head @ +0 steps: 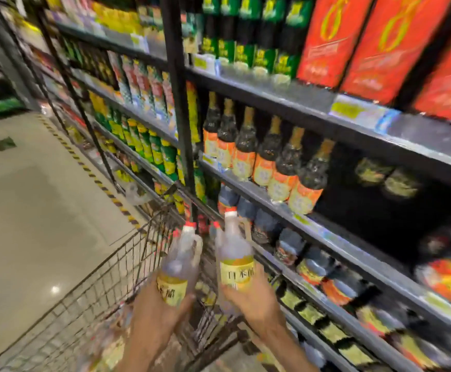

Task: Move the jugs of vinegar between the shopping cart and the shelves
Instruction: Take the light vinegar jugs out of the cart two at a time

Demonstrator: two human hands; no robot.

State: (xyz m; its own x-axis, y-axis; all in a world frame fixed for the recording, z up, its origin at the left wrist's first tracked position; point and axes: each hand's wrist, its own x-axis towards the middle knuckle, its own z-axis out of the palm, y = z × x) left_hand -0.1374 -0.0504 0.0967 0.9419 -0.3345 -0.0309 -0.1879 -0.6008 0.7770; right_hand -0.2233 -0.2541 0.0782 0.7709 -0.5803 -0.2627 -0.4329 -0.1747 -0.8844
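- Shelves (pixel 313 103) — fill the right of the frame, stocked in rows; a dark gap at centre right looks like free space for stock.
- Shopping cart (pixel 106 285) — lower centre, parked just beside the shelves, keeping transfers short.
- Left jug (pixel 177 267) and right jug (pixel 235 253) — lower centre, above the cart, upright.
- Left hand (pixel 157 315) and right hand (pixel 256 296) — each grip wraps its jug's labelled body, probably for support.

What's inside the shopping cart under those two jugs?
Under the left jug and right jug, the shopping cart holds blurred, yellow-labelled items; hands and jugs cover the rest.
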